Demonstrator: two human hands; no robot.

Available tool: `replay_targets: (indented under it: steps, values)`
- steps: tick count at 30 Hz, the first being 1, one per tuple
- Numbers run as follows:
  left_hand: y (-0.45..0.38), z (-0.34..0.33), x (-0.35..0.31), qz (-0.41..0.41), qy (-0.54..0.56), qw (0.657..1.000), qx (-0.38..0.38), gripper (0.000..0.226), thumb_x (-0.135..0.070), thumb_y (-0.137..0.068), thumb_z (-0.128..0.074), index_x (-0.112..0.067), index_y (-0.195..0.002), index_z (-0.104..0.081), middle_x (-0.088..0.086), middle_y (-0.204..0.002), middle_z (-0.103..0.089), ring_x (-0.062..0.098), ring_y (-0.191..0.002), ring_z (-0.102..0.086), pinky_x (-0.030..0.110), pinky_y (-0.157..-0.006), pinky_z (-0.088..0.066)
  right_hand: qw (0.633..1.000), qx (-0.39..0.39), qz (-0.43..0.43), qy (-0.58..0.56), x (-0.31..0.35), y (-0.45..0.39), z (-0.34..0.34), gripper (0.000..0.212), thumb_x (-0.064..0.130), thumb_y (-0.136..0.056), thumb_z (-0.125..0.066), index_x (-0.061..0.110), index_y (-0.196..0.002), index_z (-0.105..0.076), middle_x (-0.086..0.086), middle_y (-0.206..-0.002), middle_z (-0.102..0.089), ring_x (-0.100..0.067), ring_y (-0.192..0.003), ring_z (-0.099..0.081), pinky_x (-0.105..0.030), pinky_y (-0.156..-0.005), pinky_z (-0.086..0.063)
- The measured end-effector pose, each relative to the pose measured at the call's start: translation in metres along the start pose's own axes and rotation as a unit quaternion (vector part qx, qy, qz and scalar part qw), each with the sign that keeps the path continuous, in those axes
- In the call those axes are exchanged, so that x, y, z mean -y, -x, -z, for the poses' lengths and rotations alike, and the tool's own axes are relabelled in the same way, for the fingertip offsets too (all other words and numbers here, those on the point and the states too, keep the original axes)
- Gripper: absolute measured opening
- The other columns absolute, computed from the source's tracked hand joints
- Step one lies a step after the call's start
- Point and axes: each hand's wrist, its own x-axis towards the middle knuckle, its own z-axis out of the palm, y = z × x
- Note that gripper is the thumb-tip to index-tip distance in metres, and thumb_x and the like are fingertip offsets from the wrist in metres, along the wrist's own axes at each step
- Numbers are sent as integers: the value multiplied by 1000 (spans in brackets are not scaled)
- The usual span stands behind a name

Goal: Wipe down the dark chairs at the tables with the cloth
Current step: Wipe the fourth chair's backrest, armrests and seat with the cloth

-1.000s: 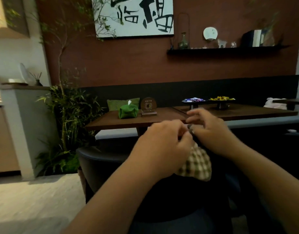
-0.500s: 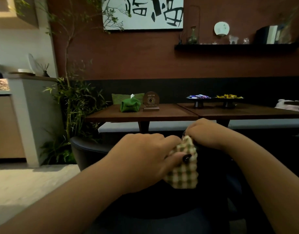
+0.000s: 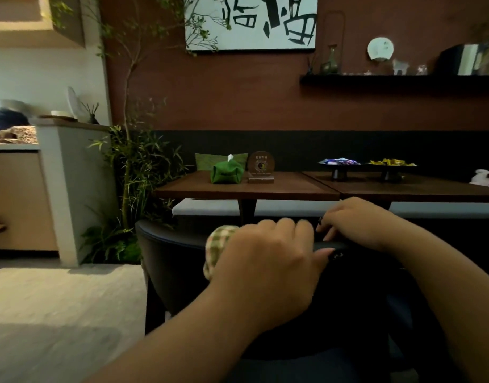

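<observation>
Checked green-and-cream cloth [image 3: 218, 251], bunched, gripped by left hand [image 3: 268, 261] on dark chair [image 3: 168, 261] back rim; right hand [image 3: 356, 225] curled over rim, chair seat hidden.

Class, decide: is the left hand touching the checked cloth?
Touching. The head view shows the left hand gripping the checked cloth, pressing it on the chair's back rim.

We see the cloth [image 3: 219, 246] mostly hidden under our left hand [image 3: 265, 261]; chair [image 3: 166, 261] seat beneath lost in shadow.

Green-and-cream checked cloth [image 3: 219, 246]; dark chair [image 3: 166, 261]; brown table [image 3: 246, 186].
</observation>
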Motion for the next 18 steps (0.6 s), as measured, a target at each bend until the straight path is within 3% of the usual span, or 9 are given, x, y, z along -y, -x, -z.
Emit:
replay_targets:
  steps: [2,4,7,9,13,15,18]
  values:
    - [7,6,13,7,95,995,-38,60,-51,-98,-23,-12,-121,-61,1,-96,-70,8,-63,-60,21,-51,-46,998,-29,-1,-60,-8,0,-1,21,19,-89,-53,9,-90,-71,-15,-99,-69,-33,-99,-64,-43,-89,-51]
    - [10,9,24,1,155,987,-39,60,-49,-100,-20,-11,-127,-57,4,-112,-69,10,-75,-66,24,-58,-52,998,-16,-7,-65,-11,-2,-3,20,17,-89,-53,7,-86,-71,-17,-98,-69,-35,-98,-64,-42,-88,-51]
    - [14,5,31,-14,72,997,-38,53,-48,-100,-23,-20,-100,-67,-4,-82,-65,12,-60,-58,28,-51,-45,997,-25,-2,-69,-6,1,-2,20,14,-90,-52,8,-82,-70,-18,-97,-69,-36,-98,-64,-43,-88,-50]
    - [18,0,34,-16,46,998,-44,52,-53,-99,-25,-22,-90,-66,-6,-71,-57,11,-54,-48,30,-48,-40,998,-22,-6,-59,-3,3,-2,21,14,-93,-51,8,-90,-70,-15,-98,-69,-32,-97,-64,-40,-87,-50]
    - [19,-9,42,-54,36,994,-84,50,-51,-100,-30,-20,-84,-66,-5,-66,-56,10,-50,-43,28,-44,-35,1000,17,-25,-5,5,3,5,23,18,-99,-44,19,-109,-66,4,-101,-64,-4,-91,-60,-22,-83,-46]
    - [20,-11,48,-68,49,991,-101,50,-47,-102,-30,-19,-86,-68,-4,-67,-58,11,-50,-46,30,-44,-38,999,29,-15,23,2,0,8,23,19,-99,-44,21,-109,-65,7,-101,-64,3,-85,-57,-12,-72,-40]
    - [23,-11,55,-72,59,989,-114,49,-43,-103,-31,-17,-87,-69,-3,-69,-59,13,-52,-49,33,-45,-41,998,42,-12,51,1,2,7,22,18,-99,-44,23,-107,-64,9,-102,-63,6,-84,-55,-6,-69,-34]
